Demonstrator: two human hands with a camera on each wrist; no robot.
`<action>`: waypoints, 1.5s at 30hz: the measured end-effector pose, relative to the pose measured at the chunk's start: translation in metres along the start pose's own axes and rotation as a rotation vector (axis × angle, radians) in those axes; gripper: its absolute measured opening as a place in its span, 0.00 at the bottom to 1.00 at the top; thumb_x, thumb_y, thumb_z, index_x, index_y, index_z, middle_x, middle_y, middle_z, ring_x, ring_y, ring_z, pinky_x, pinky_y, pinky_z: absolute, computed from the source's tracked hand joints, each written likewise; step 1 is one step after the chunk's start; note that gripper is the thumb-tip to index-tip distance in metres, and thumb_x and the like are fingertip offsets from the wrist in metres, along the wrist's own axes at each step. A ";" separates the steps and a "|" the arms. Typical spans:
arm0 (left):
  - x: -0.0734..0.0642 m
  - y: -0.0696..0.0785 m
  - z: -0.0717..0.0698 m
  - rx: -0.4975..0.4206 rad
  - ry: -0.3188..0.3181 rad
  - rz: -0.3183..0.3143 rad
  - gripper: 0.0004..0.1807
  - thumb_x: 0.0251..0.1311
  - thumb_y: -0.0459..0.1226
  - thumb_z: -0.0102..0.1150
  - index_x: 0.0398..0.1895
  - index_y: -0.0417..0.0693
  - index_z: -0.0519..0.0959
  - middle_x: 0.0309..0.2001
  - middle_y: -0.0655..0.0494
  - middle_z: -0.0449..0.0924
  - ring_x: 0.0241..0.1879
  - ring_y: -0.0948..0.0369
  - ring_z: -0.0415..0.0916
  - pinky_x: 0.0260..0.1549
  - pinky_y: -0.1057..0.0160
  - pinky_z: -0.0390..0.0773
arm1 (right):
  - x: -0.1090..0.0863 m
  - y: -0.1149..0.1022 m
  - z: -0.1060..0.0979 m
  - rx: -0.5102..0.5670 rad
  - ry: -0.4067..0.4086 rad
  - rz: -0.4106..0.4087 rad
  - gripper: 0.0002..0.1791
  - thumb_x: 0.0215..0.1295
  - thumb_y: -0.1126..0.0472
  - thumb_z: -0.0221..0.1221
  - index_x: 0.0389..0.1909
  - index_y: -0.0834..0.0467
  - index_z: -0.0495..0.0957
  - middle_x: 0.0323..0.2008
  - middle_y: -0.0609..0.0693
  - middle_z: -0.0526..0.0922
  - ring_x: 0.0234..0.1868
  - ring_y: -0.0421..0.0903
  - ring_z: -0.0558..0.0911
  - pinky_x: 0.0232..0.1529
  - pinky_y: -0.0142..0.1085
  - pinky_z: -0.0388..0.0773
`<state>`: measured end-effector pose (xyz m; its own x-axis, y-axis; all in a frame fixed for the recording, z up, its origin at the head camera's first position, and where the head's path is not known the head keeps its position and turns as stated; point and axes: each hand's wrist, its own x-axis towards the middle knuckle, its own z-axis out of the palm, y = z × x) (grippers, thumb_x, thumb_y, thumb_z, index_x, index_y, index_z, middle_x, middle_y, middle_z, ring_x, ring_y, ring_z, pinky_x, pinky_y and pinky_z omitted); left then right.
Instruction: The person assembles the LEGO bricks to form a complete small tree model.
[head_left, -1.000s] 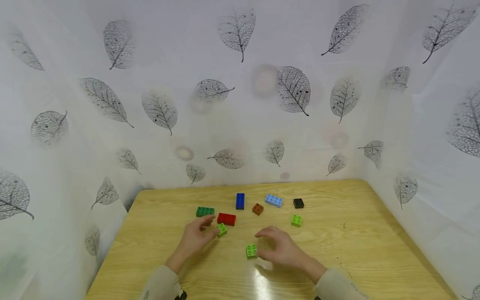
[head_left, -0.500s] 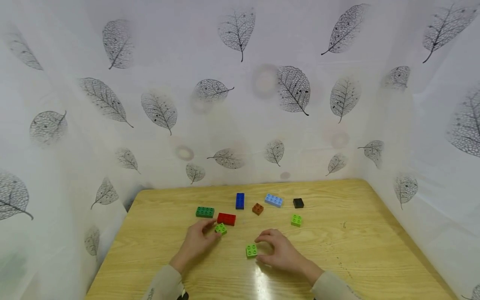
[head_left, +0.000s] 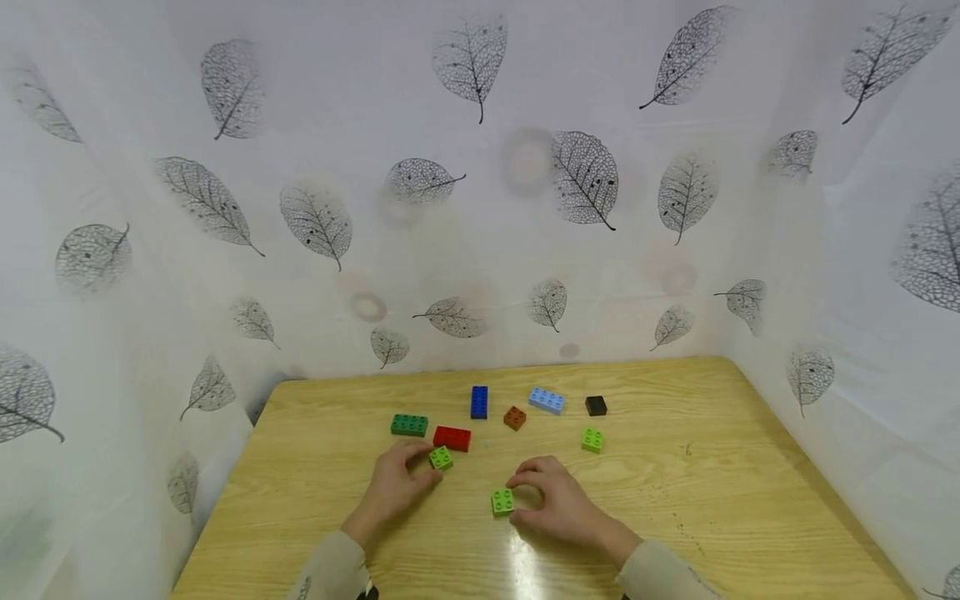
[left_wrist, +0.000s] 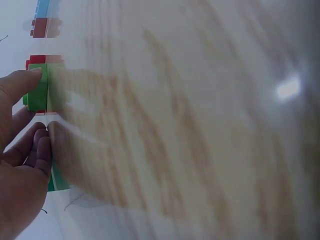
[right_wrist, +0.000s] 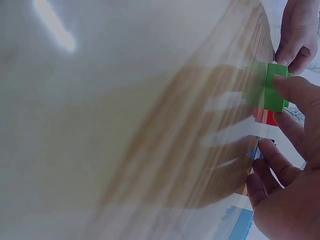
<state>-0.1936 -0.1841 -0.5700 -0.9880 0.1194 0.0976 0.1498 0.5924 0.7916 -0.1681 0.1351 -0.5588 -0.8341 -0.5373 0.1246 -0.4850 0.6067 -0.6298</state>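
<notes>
My left hand (head_left: pixel 393 483) pinches a lime-green toy building brick (head_left: pixel 441 458) with four studs between thumb and index finger, close in front of a red brick (head_left: pixel 452 438). In the left wrist view the thumb lies over the near face of this green brick (left_wrist: pixel 37 92). To the right and nearer, my right hand (head_left: pixel 561 504) has its thumb and index finger at opposite corners of a second lime-green brick (head_left: pixel 502 502). The right wrist view shows the thumb against that green brick (right_wrist: pixel 273 97), its other fingers loosely curled. Both bricks are at the tabletop.
Behind the hands lie a dark green brick (head_left: pixel 409 425), a dark blue brick (head_left: pixel 479 402), a brown brick (head_left: pixel 514 417), a light blue brick (head_left: pixel 547 400), a black brick (head_left: pixel 596 406) and another lime-green brick (head_left: pixel 592 440). A leaf-patterned curtain (head_left: pixel 480 250) surrounds the wooden table (head_left: pixel 712 483).
The left fingers have come round their lime-green brick, which has turned slightly. The right index finger and thumb have drawn a little closer to the other lime-green brick.
</notes>
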 end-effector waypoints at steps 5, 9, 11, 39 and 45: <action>0.002 -0.001 0.000 0.017 0.004 0.016 0.20 0.58 0.37 0.78 0.53 0.45 0.86 0.58 0.51 0.84 0.65 0.48 0.79 0.67 0.44 0.75 | 0.001 0.002 0.000 -0.005 0.000 -0.003 0.20 0.62 0.47 0.73 0.53 0.47 0.86 0.58 0.46 0.81 0.60 0.49 0.76 0.63 0.53 0.76; 0.002 -0.001 0.000 0.026 0.005 0.020 0.19 0.58 0.37 0.78 0.52 0.46 0.86 0.57 0.51 0.84 0.64 0.48 0.79 0.66 0.44 0.76 | 0.002 0.002 0.000 -0.010 0.009 -0.015 0.19 0.62 0.46 0.73 0.53 0.47 0.86 0.57 0.47 0.81 0.59 0.50 0.76 0.62 0.53 0.77; 0.002 0.000 0.000 0.020 0.002 0.017 0.19 0.58 0.36 0.78 0.52 0.46 0.86 0.57 0.51 0.85 0.64 0.48 0.79 0.66 0.43 0.76 | 0.002 0.002 0.000 -0.009 0.006 -0.009 0.19 0.62 0.46 0.73 0.53 0.46 0.86 0.57 0.47 0.81 0.59 0.50 0.76 0.62 0.53 0.76; -0.007 0.037 -0.001 0.011 -0.146 0.115 0.17 0.62 0.40 0.75 0.54 0.50 0.85 0.53 0.54 0.88 0.54 0.51 0.84 0.53 0.51 0.83 | 0.000 0.000 0.000 -0.008 -0.017 0.008 0.20 0.63 0.45 0.73 0.53 0.46 0.86 0.58 0.47 0.81 0.60 0.51 0.76 0.63 0.55 0.76; -0.008 0.049 0.003 -0.010 -0.176 0.143 0.19 0.62 0.42 0.75 0.55 0.51 0.85 0.54 0.54 0.88 0.55 0.51 0.84 0.53 0.49 0.83 | 0.002 0.000 -0.001 -0.021 -0.008 -0.022 0.19 0.64 0.45 0.72 0.53 0.46 0.86 0.57 0.46 0.82 0.59 0.50 0.76 0.62 0.52 0.77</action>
<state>-0.1778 -0.1535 -0.5339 -0.9350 0.3391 0.1036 0.2867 0.5513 0.7835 -0.1700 0.1351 -0.5576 -0.8213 -0.5550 0.1320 -0.5084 0.6071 -0.6107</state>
